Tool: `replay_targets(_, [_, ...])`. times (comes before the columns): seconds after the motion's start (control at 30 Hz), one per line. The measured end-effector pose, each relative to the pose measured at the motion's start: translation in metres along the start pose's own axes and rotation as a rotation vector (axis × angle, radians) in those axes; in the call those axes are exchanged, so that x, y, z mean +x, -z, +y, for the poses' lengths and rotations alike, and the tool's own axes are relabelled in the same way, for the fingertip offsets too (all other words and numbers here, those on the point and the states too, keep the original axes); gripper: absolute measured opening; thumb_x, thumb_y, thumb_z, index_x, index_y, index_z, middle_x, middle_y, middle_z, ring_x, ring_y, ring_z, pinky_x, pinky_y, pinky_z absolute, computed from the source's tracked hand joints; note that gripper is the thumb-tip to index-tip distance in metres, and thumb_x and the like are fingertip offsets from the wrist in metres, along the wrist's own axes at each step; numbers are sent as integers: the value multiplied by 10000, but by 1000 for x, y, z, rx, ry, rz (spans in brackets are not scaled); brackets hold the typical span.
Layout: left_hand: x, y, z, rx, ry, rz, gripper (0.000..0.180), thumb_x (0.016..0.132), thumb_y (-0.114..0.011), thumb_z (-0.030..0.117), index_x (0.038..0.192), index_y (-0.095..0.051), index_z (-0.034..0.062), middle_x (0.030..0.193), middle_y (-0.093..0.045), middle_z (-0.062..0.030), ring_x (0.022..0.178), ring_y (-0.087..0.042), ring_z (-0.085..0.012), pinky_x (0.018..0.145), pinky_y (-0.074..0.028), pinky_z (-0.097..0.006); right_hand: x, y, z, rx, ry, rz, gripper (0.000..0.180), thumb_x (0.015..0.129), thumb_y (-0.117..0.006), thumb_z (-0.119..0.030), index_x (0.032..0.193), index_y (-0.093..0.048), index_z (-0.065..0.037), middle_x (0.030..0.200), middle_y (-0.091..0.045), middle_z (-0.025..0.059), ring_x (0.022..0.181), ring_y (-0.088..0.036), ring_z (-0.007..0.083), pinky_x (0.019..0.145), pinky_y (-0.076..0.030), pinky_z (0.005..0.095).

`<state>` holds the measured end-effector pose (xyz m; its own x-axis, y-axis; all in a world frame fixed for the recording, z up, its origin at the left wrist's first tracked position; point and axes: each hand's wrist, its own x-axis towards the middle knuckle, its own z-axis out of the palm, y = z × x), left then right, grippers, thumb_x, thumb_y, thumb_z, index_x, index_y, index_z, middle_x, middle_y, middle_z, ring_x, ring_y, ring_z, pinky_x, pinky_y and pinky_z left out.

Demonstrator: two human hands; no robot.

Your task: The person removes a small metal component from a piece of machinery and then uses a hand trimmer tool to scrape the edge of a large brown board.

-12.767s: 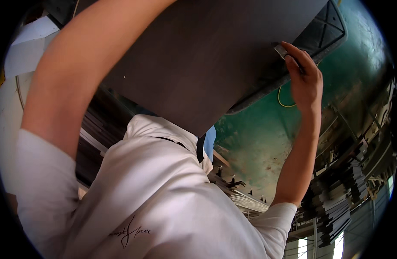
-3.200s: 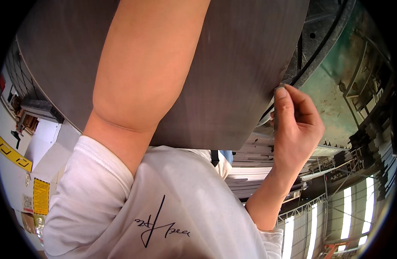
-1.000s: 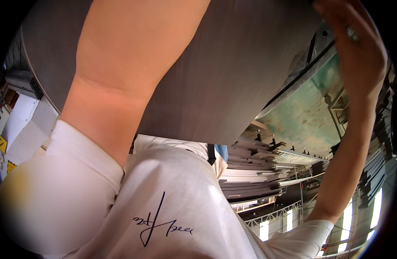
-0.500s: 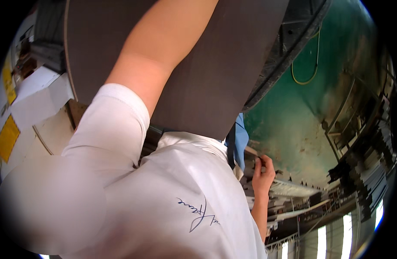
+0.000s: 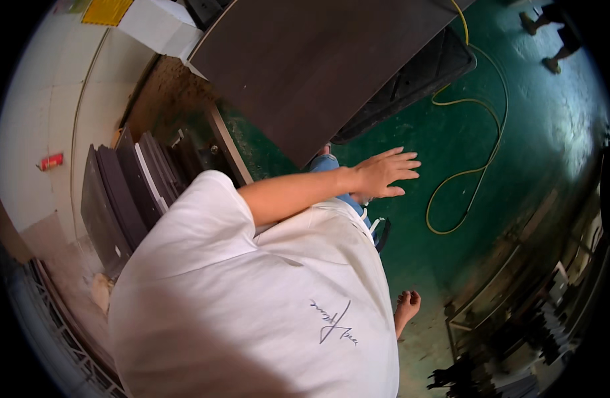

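My left hand (image 5: 384, 174) reaches across the front of my body, palm down, with its fingers spread and nothing in it. Below it show my blue trousers (image 5: 326, 163) and the hem of my white shirt. Farther off, past the left hand, lies a large dark brown board (image 5: 285, 73), apart from my fingers. My right hand (image 5: 407, 307) hangs low beside my right side. Its fingers are loosely bent and slightly apart, and no thing shows in them.
A black pallet-like base (image 5: 411, 86) juts out under the board. Upright dark panels (image 5: 122, 192) stand at the left. A yellow hose (image 5: 481, 169) loops over the green floor (image 5: 418, 219). Another person's legs (image 5: 565, 40) show far right. A metal rack (image 5: 477, 312) stands lower right.
My left arm, earlier stretched far out over the board, is drawn back across my body and its hand is now visible. The board sits farther away, and more floor and hose show.
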<state>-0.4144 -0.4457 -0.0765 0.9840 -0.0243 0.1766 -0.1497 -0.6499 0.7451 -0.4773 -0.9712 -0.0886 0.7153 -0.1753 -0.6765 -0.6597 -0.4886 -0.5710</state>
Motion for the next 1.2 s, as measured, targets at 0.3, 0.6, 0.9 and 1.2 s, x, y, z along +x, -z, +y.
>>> replay_targets(0.3, [-2, 94, -58, 699, 681, 472, 660, 1034, -531, 544, 1557, -468, 146, 1658, -304, -235, 1553, -238, -432, 1219, -164, -679, 131, -42, -172, -186, 334, -372, 346, 1005, -647, -63, 1332, -608, 44, 986, -674, 52, 753, -597, 104, 629, -484, 273])
replay_targets(0.6, [50, 106, -72, 667, 830, 382, 839, 962, -541, 702, 1623, -370, 216, 1714, -169, -215, 1589, -102, -438, 1188, -74, -758, 204, -76, -314, -451, 498, -486, 340, 998, -665, -94, 1306, -645, 50, 901, -695, 37, 775, -638, 104, 668, -506, 268])
replay_targets(0.9, [2, 119, -45, 422, 922, 307, 944, 909, -659, 667, 1642, -325, 176, 1735, -85, -210, 1602, -44, -430, 1213, -30, -718, 261, -87, -408, -566, 600, -631, 320, 999, -625, -79, 1292, -652, 46, 850, -666, 29, 728, -601, 94, 623, -475, 268])
replay_targets(1.2, [88, 108, -61, 502, 1169, 552, 1134, 786, -697, 787, 1637, -327, 135, 1711, -91, -283, 1572, -17, -527, 1158, -19, -791, 306, -169, -552, -786, 756, -744, 322, 1008, -644, -121, 1293, -665, 28, 875, -699, 58, 759, -636, 103, 668, -516, 278])
